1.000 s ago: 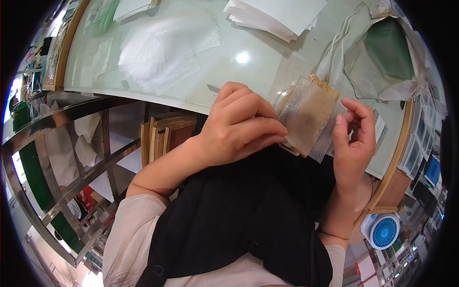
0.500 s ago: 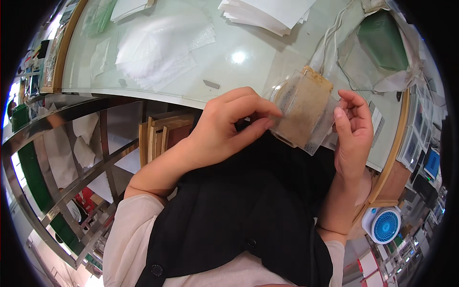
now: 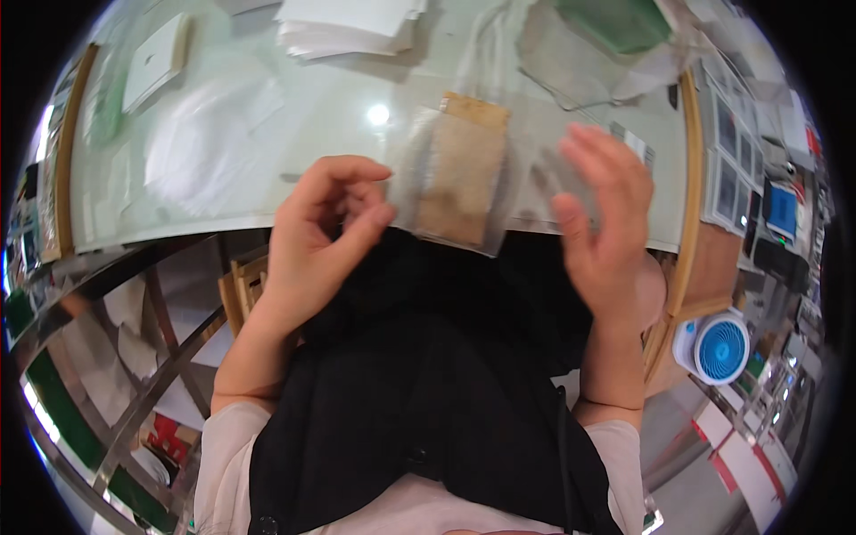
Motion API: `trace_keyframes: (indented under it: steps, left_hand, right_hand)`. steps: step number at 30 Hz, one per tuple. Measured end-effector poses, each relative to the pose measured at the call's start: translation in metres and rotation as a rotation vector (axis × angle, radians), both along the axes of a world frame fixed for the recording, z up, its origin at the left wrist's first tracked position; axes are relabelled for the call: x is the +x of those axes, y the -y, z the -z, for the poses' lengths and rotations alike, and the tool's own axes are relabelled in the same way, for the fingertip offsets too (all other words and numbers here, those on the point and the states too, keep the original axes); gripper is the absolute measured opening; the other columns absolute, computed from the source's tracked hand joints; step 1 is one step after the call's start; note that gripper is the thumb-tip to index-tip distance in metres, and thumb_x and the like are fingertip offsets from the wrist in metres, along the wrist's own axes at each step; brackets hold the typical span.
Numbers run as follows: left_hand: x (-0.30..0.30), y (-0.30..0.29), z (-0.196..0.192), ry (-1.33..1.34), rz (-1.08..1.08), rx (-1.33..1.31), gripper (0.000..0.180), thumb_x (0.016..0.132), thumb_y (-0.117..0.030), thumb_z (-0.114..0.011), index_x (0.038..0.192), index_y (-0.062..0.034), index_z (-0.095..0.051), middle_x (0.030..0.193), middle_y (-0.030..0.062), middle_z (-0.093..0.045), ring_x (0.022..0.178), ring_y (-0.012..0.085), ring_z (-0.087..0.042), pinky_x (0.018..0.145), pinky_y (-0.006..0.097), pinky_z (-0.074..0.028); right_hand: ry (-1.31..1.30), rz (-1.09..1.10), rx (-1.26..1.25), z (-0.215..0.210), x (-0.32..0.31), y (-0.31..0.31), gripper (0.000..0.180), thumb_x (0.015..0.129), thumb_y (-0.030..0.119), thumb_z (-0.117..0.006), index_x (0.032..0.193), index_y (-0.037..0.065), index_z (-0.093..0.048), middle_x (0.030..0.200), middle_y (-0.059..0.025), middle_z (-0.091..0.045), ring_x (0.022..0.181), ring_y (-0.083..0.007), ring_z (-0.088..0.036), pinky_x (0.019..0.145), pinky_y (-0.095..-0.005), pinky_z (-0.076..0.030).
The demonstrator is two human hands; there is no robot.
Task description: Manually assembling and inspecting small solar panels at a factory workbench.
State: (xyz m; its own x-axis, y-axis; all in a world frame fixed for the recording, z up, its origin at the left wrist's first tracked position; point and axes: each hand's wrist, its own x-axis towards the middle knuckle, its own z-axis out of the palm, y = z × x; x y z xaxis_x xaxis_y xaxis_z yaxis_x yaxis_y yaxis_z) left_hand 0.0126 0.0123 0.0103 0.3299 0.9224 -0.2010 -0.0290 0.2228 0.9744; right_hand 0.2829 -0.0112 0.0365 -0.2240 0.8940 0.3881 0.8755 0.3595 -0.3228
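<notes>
Forearms [image 3: 259, 352] come up on both sides of my black apron [image 3: 437, 366], with the elbows bent. My left hand [image 3: 316, 236] is turned in toward the middle, the back of it facing out to the left. My right hand [image 3: 611, 209] stands up higher, with its fingertips pointing up and a bit to the left. It looks blurry.

The fingers of my left hand are curled, and there is a gap between the thumb and the pointing finger. They pinch nothing. The pointing finger's tip is right by the left side of the clear sheet [image 3: 428, 134], but I can't tell if it touches. The fingers of my right hand are loose and a little bent, with the thumb wide apart from them. That hand holds nothing and is well away from the sheet.

The flat tan board [image 3: 464, 174] is between my two hands, at the near edge of the table [image 3: 312, 107]. Its low end sticks out past that edge. The clear sheet goes out past its sides, and its yellow-brown top end pokes out. White cords [image 3: 481, 58] run up behind it. To the left is a pile of thin, see-through sheets [image 3: 201, 147], and farther back is a stack of white paper [image 3: 348, 22].
</notes>
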Motion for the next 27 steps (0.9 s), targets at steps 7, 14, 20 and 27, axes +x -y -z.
trace_keyframes:
  steps: [7,14,20,27]
  left_hand:
    - [0.001,-0.003,0.000,0.025,0.025,-0.034,0.027,0.085,0.002,-0.063,0.111,0.0002,-0.053,0.085,0.0000,-0.055,0.071,0.0044,-0.051,0.064,0.018,-0.041]
    - [0.002,-0.002,0.000,0.027,0.046,-0.016,0.026,0.086,0.000,-0.062,0.111,0.0006,-0.053,0.087,0.0013,-0.056,0.073,0.0065,-0.053,0.068,0.019,-0.043]
    - [0.000,-0.002,-0.001,0.036,0.053,-0.019,0.027,0.086,0.000,-0.061,0.111,0.0010,-0.053,0.089,0.0021,-0.056,0.075,0.0071,-0.054,0.069,0.019,-0.044]
    - [0.001,0.002,0.000,0.076,0.032,-0.017,0.027,0.087,0.001,-0.060,0.113,0.0004,-0.052,0.090,0.0014,-0.055,0.076,0.0071,-0.054,0.070,0.019,-0.044]
  right_hand:
    - [-0.028,0.222,-0.311,-0.002,0.089,0.008,0.074,0.068,0.022,-0.074,0.134,0.008,-0.045,0.136,-0.0126,-0.044,0.128,-0.0300,-0.038,0.106,-0.0393,-0.031]
    - [-0.056,0.172,-0.410,0.002,0.108,-0.003,0.079,0.061,0.010,-0.073,0.134,0.010,-0.045,0.127,-0.0113,-0.047,0.120,-0.0275,-0.043,0.104,-0.0358,-0.033]
    - [-0.034,0.197,-0.371,-0.001,0.102,-0.005,0.078,0.060,0.009,-0.075,0.133,0.010,-0.046,0.121,-0.0100,-0.047,0.115,-0.0271,-0.046,0.100,-0.0355,-0.037]
    - [-0.013,0.215,-0.271,-0.002,0.093,0.001,0.076,0.062,0.009,-0.075,0.133,0.012,-0.048,0.116,-0.0111,-0.048,0.111,-0.0281,-0.047,0.096,-0.0354,-0.040]
